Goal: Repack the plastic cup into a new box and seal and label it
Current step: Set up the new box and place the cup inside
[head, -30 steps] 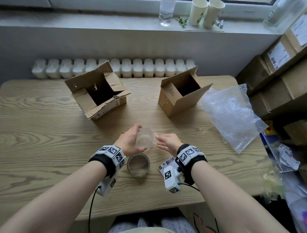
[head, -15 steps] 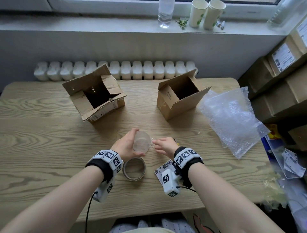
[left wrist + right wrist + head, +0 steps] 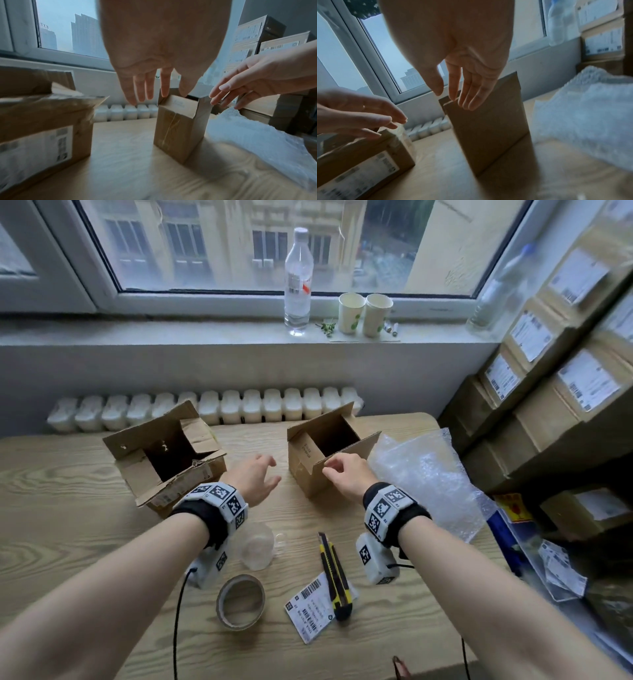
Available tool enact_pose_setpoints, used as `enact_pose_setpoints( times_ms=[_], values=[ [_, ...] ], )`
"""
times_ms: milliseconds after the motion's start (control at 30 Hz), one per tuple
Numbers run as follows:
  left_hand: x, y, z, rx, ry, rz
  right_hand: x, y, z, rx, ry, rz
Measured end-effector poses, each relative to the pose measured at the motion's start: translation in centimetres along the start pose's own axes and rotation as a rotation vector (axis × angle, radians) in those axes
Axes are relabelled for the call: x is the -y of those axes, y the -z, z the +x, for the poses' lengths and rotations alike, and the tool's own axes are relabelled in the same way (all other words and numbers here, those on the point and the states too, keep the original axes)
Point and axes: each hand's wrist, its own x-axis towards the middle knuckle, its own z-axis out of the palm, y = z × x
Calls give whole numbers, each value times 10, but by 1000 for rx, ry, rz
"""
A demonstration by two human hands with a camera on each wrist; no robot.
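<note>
The clear plastic cup [image 3: 257,546] lies on the wooden table [image 3: 68,508], partly hidden under my left wrist. The new brown box [image 3: 310,470] [image 3: 178,125] [image 3: 488,129] stands open at mid table. My left hand [image 3: 260,477] [image 3: 150,86] hovers just left of it, fingers straight and empty. My right hand [image 3: 342,470] [image 3: 464,88] is over the box's near flap, fingers relaxed and holding nothing; whether it touches the flap I cannot tell. A tape roll [image 3: 240,606], a shipping label [image 3: 313,609] and a yellow utility knife [image 3: 334,575] lie near the front edge.
The torn old box [image 3: 164,460] [image 3: 39,121] lies open at the left. Bubble wrap [image 3: 424,477] [image 3: 257,135] spreads to the right of the new box. Stacked labelled cartons [image 3: 555,392] rise at the right. A bottle [image 3: 297,278] and paper cups [image 3: 364,314] stand on the sill.
The left hand has let go of the cup, which now lies on the table. Both hands have moved forward to the new box. The head view has tilted up.
</note>
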Motion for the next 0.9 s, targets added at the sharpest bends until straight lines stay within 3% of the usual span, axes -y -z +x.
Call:
enact_pose_setpoints(
  times_ms=[200, 367, 567, 733, 900],
  values=[
    [-38, 13, 34, 27, 64, 69, -9, 50, 39, -56, 30, -99],
    [-56, 6, 59, 78, 234, 10, -31, 75, 85, -106, 5, -83],
    [-61, -11, 88, 111, 415, -210, -63, 74, 128, -36, -115, -31],
    [-71, -18, 95, 97, 476, -354, -71, 69, 144, 103, -232, 107],
    [-71, -26, 94, 116, 492, -519, -73, 56, 144, 103, -278, 190]
  ],
)
